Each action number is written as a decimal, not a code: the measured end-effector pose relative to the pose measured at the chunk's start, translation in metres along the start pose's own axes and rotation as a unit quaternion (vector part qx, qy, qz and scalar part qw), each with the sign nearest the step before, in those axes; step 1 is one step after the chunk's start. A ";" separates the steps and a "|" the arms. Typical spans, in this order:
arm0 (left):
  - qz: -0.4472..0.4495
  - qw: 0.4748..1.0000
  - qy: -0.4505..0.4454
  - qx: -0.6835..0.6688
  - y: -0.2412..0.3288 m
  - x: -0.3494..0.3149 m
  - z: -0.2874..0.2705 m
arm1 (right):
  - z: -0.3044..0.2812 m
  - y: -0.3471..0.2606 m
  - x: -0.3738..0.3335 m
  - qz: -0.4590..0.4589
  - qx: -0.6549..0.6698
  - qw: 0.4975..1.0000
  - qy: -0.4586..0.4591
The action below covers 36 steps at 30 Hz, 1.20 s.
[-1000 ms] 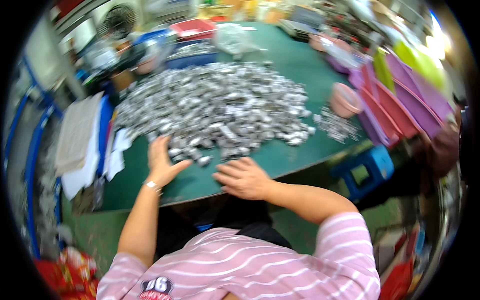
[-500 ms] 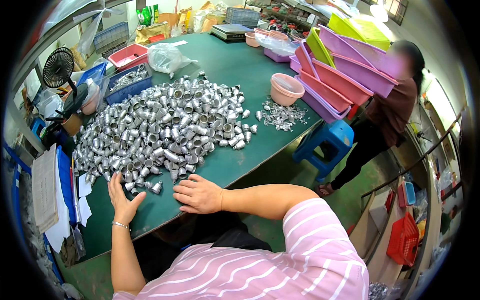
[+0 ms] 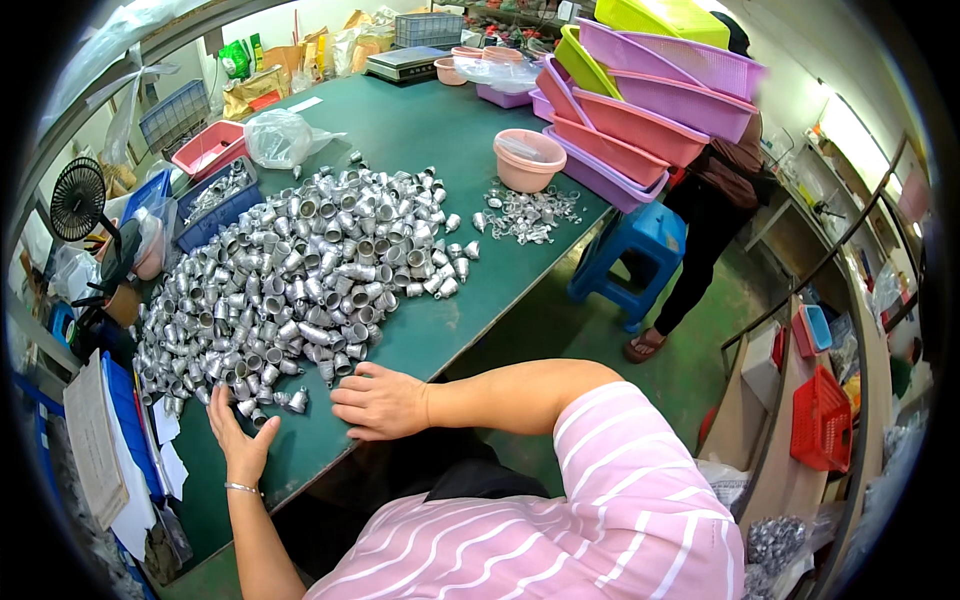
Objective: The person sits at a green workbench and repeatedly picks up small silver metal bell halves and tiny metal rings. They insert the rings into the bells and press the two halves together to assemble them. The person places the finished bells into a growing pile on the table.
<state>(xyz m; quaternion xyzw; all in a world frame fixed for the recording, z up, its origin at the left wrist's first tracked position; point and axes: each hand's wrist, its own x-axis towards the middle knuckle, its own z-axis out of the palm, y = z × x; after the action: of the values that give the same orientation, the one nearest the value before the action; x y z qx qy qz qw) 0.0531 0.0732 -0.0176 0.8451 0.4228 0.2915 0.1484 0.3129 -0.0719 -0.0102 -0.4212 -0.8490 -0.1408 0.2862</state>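
Observation:
A wide heap of silver metal cup-shaped parts (image 3: 300,270) covers the left part of the green table (image 3: 440,340). At the heap's near edge my left hand (image 3: 238,440) rests with its fingers stretched out and the thumb apart, the fingertips beside the closest parts. My right hand (image 3: 380,402) lies on the table by its front edge, fingers loosely bent and spread, just right of the nearest parts. Neither hand shows anything held. Several loose parts (image 3: 298,400) lie between the two hands.
Small clear-looking pieces (image 3: 530,215) lie beside a pink bowl (image 3: 530,160). Stacked coloured baskets (image 3: 640,140) lean over the right edge, above a blue stool (image 3: 630,260). A blue bin (image 3: 215,205), fan (image 3: 78,200) and folders (image 3: 130,420) line the left. A person (image 3: 710,200) stands behind the baskets.
The view has turned slightly, so the heap and table sit further left. The other person is now mostly hidden behind the baskets. Both hands stay almost in place near the heap.

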 end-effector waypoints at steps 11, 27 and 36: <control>-0.014 0.996 -0.001 -0.088 0.027 -0.024 -0.016 | -0.003 0.000 0.002 -0.002 -0.009 1.000 -0.013; -0.052 0.971 0.195 -0.125 0.029 -0.077 -0.017 | -0.007 -0.004 0.014 0.016 -0.007 0.995 -0.095; -0.013 0.977 0.201 -0.076 0.032 -0.080 -0.029 | -0.013 -0.012 0.026 0.019 -0.027 0.993 -0.115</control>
<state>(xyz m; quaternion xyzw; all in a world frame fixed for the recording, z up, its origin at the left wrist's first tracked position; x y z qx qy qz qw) 0.0173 -0.0106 -0.0079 0.7502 0.4315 0.4844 0.1280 0.2950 -0.0687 0.0158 -0.4583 -0.8640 -0.1087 0.1781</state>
